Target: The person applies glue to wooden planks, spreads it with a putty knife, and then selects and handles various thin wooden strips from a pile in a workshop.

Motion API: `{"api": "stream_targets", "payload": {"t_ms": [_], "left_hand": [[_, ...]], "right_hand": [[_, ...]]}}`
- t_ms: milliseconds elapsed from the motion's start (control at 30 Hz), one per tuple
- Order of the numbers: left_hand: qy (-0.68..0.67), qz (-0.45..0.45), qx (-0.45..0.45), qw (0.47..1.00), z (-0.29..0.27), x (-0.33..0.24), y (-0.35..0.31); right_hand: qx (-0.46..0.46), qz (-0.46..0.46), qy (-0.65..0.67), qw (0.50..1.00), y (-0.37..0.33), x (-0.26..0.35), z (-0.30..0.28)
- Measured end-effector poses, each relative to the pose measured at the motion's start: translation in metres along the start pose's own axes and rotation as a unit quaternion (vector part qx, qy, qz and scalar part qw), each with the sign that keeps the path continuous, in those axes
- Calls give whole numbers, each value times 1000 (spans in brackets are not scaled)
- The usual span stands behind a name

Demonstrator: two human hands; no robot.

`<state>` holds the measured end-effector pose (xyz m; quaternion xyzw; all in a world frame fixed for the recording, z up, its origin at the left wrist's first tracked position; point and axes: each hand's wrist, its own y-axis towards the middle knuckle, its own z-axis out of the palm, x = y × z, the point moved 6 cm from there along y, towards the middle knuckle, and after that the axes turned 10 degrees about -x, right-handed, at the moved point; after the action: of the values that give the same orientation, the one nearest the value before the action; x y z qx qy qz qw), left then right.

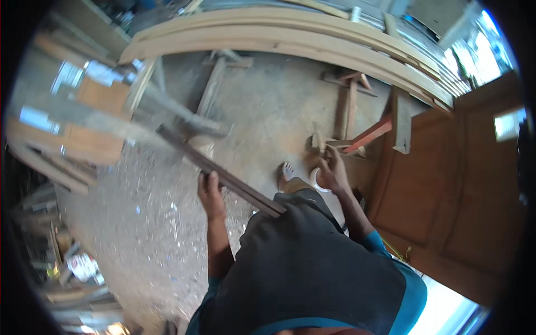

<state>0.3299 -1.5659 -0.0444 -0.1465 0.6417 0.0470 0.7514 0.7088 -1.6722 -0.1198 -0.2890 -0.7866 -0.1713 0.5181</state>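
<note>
My left hand (211,195) is closed around a long dark brown wooden strip (240,190) with a groove along it. The strip slants from the upper left down to my body, its near end against my dark shirt. Off to the right, my right hand (333,170) has its fingers bent together. A short, pale, blurred piece (319,140) shows at its fingertips; its kind cannot be made out. Just beside that hand, the white rim of a round container (319,183) shows, partly hidden by the hand.
Long pale planks (273,42) lie across wooden trestles (213,89) ahead. A brown panelled wooden door (424,184) stands at the right, near a trestle with a red-orange brace (368,135). Wood scraps (72,268) pile up at the left. Shavings litter the concrete floor (151,223).
</note>
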Motion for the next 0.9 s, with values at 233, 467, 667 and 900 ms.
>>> {"api": "stream_targets", "payload": {"t_ms": [233, 467, 667, 900], "left_hand": [[-89, -22, -8, 996, 103, -5, 122], [-37, -40, 57, 997, 175, 3, 230], [69, 61, 101, 991, 245, -26, 326], [3, 61, 92, 994, 265, -32, 452]], "right_hand": [[-107, -139, 31, 984, 201, 121, 35], [-156, -64, -50, 984, 306, 99, 41], [-153, -53, -72, 984, 312, 94, 53], [-109, 3, -99, 989, 336, 138, 100]]}}
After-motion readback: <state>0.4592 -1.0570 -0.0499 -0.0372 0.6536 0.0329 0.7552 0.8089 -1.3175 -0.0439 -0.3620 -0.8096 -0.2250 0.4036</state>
